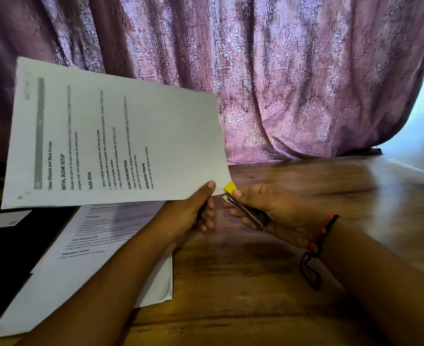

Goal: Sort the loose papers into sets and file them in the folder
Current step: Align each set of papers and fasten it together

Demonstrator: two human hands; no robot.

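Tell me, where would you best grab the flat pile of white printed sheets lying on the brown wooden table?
Take the pile of white printed sheets by its near right corner, coming from the right across the wooden table. That edge lies free and shows its thickness, so fingers could likely slip under. The left arm crosses its middle.

Dim rm; daylight from upper rt, glare on table (355,176); motion blur rt, edges warped.

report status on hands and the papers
Left hand pinching printed sheet by its corner. Right hand gripping yellow-tipped stapler at that corner. Paper stack lies below, nothing blocking.
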